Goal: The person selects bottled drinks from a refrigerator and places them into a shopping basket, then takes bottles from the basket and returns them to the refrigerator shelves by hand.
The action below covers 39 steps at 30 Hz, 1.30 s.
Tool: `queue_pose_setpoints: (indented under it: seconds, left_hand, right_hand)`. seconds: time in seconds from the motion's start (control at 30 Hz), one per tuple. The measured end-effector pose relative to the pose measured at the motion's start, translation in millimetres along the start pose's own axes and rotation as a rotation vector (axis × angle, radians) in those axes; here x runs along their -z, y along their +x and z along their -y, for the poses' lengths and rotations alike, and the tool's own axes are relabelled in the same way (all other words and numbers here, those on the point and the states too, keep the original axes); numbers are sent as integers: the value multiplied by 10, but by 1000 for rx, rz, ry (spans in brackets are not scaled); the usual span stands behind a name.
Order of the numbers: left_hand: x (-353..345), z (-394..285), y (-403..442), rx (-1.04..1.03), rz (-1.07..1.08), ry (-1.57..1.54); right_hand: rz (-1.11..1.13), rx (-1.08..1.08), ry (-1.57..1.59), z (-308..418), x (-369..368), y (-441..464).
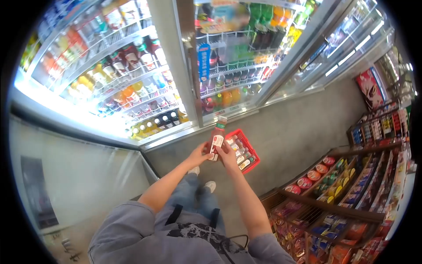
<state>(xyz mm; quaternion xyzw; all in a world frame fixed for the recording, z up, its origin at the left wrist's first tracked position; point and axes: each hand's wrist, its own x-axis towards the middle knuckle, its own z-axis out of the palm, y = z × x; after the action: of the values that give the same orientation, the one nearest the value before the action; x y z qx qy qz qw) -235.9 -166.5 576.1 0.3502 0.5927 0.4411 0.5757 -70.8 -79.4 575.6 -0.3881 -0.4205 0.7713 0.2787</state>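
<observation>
Between my two hands is a dark red bottle (216,140) with a white label and a green-banded neck, its cap pointing away from me. My left hand (198,155) grips its lower left side. On the lower right side, my right hand (227,155) has its fingers round the bottle. Just beyond and below my right hand, a red basket (253,150) sits on the floor with several bottles lying in it. The bottle is above the basket's left edge, and part of the basket is hidden behind my right hand.
A lit fridge (149,48) with shelves of bottles stands ahead on the left, its glass door (88,171) swung open beside me. Another fridge section (237,57) has its door closed. Snack shelves (329,202) line the right side. My shoes (211,186) are on the grey floor (290,127).
</observation>
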Motion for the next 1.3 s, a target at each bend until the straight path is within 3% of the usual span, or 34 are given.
queue_pose_setpoints:
  seconds: [0.03,0.17,0.27,0.33,0.47,0.53,0.67,0.73,0.8,0.87,0.9,1.03,1.07,1.17,1.27,1.3]
  left_hand:
    - [52,-127,-98,-86,-36,16]
    - [311,-673,-528,-88,-107,113]
    - [510,-905,-749,-154,-247,-111]
    - [753,-970,-824,-149,-330,124]
    - [1139,-1291,-1022,-235,-339,-151]
    - [1448,-1389,-1032,-247,-365,-33]
    - [1867,-1759,-1143,-282,-390,-169]
    - [2207,-1847,-1141,-326,-482,85]
    - [2514,-1879,-1100,-371,-490,39]
    - [2813,-1938,-1069,-395,-589,256]
    - [2888,-2029,-1111,-371,-645,311]
    - [3370,-2062,-1010,-303,-645,263]
    - [3494,-1996,-948,-294,-639,264]
    - [3649,-2074,-870,-194,-584,172]
    - [3829,-1892,-647,-242,-600,76]
    - [3873,-1880,-608,-256,-597,132]
  right_hand:
    - [37,22,33,71,-106,8]
    - [174,98,-39,482,-596,-57]
    - [263,133,-112,626,-940,-19]
    - [383,184,-131,713,-1214,-10]
    - [454,296,-171,828,-1752,180]
    - [526,248,-124,983,-2053,196]
    - [593,379,-289,1158,-2578,546]
    - [513,554,-603,1223,-2878,666]
    - [547,538,-530,1189,-3149,864]
    - [573,518,-389,1108,-3392,1112]
    - [530,541,-504,1016,-3474,1319]
    - [650,384,-429,1314,-3849,1470]
    - [621,396,-570,1424,-3920,1463]
    - [672,387,-517,1349,-4032,1759]
    - [640,371,-564,1312,-4098,1935]
    - [581,480,-651,1279,-4097,1969]
